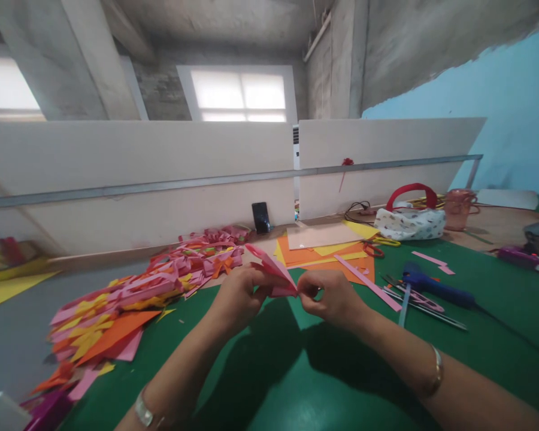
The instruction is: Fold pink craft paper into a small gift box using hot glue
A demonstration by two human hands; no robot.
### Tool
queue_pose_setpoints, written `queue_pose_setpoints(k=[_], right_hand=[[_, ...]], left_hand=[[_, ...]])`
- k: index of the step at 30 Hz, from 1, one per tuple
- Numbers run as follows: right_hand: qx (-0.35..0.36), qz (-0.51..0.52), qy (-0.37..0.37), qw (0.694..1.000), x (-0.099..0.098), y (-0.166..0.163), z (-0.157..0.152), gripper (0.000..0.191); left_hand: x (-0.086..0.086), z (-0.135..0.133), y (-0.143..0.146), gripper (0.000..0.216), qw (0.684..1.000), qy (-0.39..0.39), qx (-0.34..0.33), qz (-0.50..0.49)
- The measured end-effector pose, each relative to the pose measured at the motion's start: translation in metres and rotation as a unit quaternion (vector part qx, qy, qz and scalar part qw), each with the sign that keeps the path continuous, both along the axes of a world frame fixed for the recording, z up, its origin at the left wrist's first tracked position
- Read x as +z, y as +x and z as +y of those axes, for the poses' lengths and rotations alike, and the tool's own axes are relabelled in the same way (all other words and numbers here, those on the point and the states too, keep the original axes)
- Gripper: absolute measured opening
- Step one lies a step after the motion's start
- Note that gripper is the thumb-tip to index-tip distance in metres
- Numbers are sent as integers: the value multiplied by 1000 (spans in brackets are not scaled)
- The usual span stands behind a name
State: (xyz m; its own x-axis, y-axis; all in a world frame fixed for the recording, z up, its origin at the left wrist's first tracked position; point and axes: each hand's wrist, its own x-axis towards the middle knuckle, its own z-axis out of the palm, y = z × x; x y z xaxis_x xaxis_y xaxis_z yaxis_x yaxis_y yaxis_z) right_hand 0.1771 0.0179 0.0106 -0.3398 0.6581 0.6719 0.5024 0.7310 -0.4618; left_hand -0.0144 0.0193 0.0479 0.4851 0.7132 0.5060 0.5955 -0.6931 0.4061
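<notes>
Above the green mat, my left hand (242,293) is closed on a folded piece of pink paper (273,272). The paper rises in a loop from between its fingers and narrows to a point on the right. My right hand (326,293) is closed too, thumb and forefinger pinching the paper's narrow right tip. How the fold is made inside the left fingers is hidden. Right of my right hand lie a pink paper strip (371,284) and a blue glue gun (438,289) with its cord, over pink-handled scissors (426,300).
Cut pink, orange and yellow paper pieces (130,293) heap up on the left. Behind my hands are orange and yellow sheets (359,269), yellow-handled scissors (386,242) and a leaning phone (261,218). A white bag (411,224) and a pink jar (459,209) stand back right.
</notes>
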Motion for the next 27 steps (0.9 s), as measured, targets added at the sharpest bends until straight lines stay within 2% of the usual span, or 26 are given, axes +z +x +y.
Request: queue_pose_setpoints(k=[3, 7, 11, 13, 17, 19, 20, 22, 24, 25, 27], right_hand=[[8, -3, -2, 1000, -1, 1, 0, 16], [11, -2, -3, 1000, -3, 1, 2, 16], [26, 1, -32, 999, -1, 0, 0, 15], [37, -3, -52, 998, 1, -1, -2, 15], [67, -12, -73, 995, 2, 0, -2, 15], [84, -14, -74, 994, 1, 2, -1, 16], [89, -13, -79, 993, 1, 3, 0, 16], [87, -9, -96, 991, 1, 4, 2, 15], [79, -8, -107, 991, 1, 5, 4, 14], [74, -12, -105, 992, 0, 5, 4, 14], [75, -25, -89, 993, 0, 5, 5, 15]], left_hand=[[0, 0, 1, 36, 1000, 10, 21, 9], [1, 0, 2, 35, 1000, 19, 17, 7], [3, -1, 3, 30, 998, 40, 49, -3], [3, -2, 4, 28, 998, 26, 53, -20], [-2, -1, 3, 26, 998, -51, 16, -37], [-4, 0, 3, 26, 998, -52, 21, -33], [-4, 0, 3, 23, 999, -20, 32, -26], [-3, -1, 3, 16, 992, 111, 60, 2], [-1, -3, 4, 13, 957, 276, 84, 43], [1, -4, 4, 24, 934, 339, 93, 63], [3, -6, 4, 49, 904, 403, 103, 103]])
